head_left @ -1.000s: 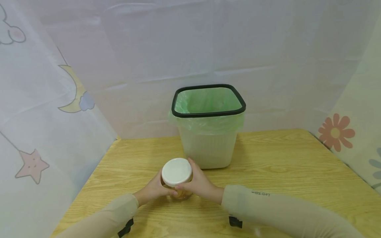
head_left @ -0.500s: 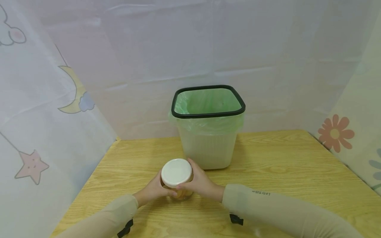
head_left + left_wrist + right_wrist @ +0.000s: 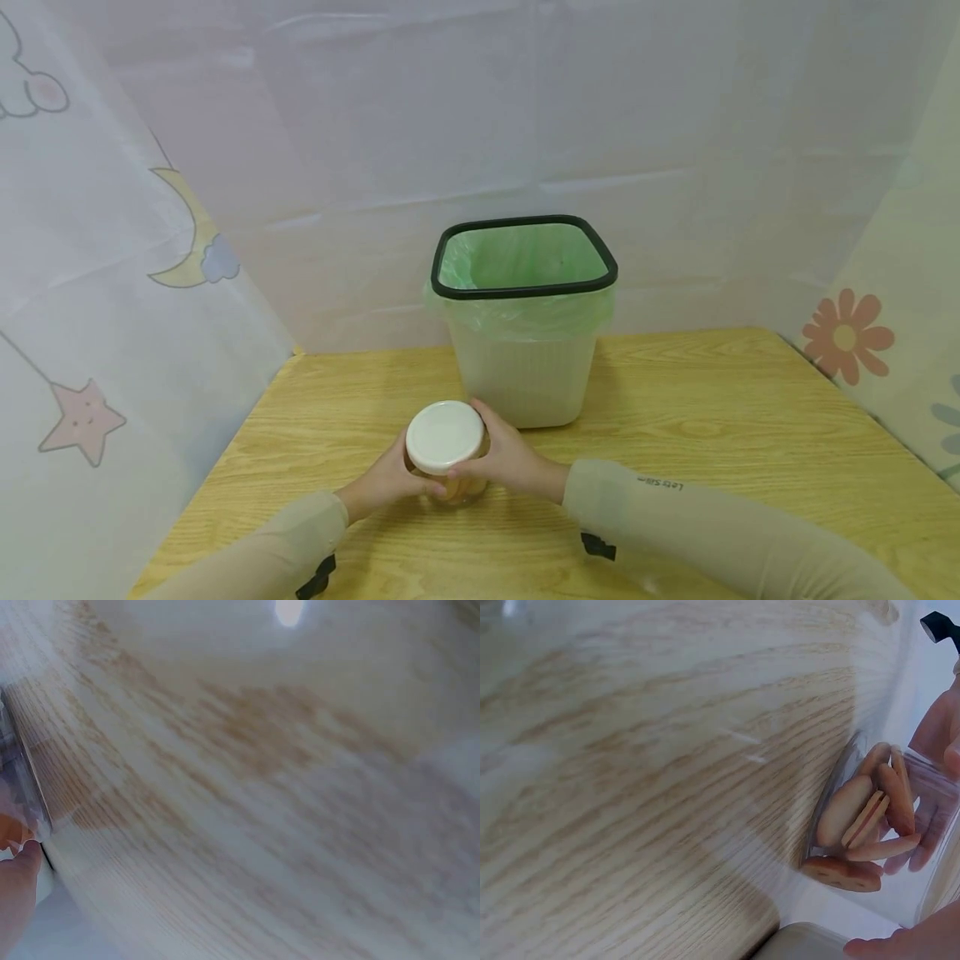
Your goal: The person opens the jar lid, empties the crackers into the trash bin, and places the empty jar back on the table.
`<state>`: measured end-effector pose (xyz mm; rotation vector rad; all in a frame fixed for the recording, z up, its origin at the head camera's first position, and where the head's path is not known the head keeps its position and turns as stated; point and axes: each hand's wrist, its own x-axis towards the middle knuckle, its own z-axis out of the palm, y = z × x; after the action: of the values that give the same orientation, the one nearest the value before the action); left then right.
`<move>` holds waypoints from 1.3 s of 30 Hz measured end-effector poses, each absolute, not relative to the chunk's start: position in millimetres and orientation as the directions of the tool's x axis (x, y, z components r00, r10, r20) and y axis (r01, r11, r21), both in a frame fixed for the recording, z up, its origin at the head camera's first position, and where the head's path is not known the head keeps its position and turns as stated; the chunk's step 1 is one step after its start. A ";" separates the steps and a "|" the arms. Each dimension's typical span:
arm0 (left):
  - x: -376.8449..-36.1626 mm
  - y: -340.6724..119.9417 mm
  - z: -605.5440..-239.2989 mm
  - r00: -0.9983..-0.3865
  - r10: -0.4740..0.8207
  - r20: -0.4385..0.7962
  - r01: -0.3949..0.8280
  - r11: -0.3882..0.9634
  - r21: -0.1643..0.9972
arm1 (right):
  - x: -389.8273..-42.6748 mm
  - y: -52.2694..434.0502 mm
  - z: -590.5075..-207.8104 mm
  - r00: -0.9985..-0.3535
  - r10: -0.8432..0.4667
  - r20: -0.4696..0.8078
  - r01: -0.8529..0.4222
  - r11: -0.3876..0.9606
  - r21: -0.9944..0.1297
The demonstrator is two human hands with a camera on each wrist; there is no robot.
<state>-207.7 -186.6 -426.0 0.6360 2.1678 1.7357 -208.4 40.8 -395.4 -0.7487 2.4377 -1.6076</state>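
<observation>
A clear jar (image 3: 463, 493) with a round white lid (image 3: 445, 435) stands upright near the middle of the table. Several biscuits (image 3: 845, 810), some of them sandwiched, show through its wall in the right wrist view. My left hand (image 3: 386, 477) grips the jar from the left, its thumb across the front below the lid. From the right, my right hand (image 3: 512, 457) holds the lid's edge, thumb in front and fingers behind. The lid sits level on the jar. Only a thumb (image 3: 16, 889) and a bit of jar show in the left wrist view.
Right behind the jar stands a white bin (image 3: 525, 383) with a black rim ring (image 3: 525, 292) and a pale green bag liner (image 3: 532, 317). The wood-grain table (image 3: 712, 433) reaches back to hanging cloth walls (image 3: 337, 125) with printed drawings.
My right hand and forearm have shifted very slightly to the right, the thumb sliding a little along the lid's edge. The left hand and the jar keep their place.
</observation>
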 end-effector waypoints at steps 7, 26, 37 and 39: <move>-206.4 -186.8 -426.6 -0.863 0.503 0.038 0.148 0.182 0.972 | -211.1 43.5 -395.8 -0.852 -0.502 0.145 -0.329 0.300 -0.895; -209.3 -187.8 -429.0 -0.845 0.529 0.075 0.183 0.156 0.971 | -218.9 49.1 -394.8 -0.812 -0.567 0.138 -0.350 0.285 -0.892; -210.0 -186.3 -427.0 -0.843 0.532 0.076 0.191 0.163 0.968 | -226.9 54.7 -394.8 -0.792 -0.599 0.118 -0.342 0.276 -0.898; -209.8 -186.5 -426.2 -0.843 0.533 0.074 0.190 0.165 0.968 | -228.9 55.3 -395.9 -0.786 -0.606 0.123 -0.352 0.274 -0.895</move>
<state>-209.8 -186.5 -426.2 0.6950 2.1621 1.7287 -228.9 55.3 -395.9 -0.8862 2.3020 -1.5184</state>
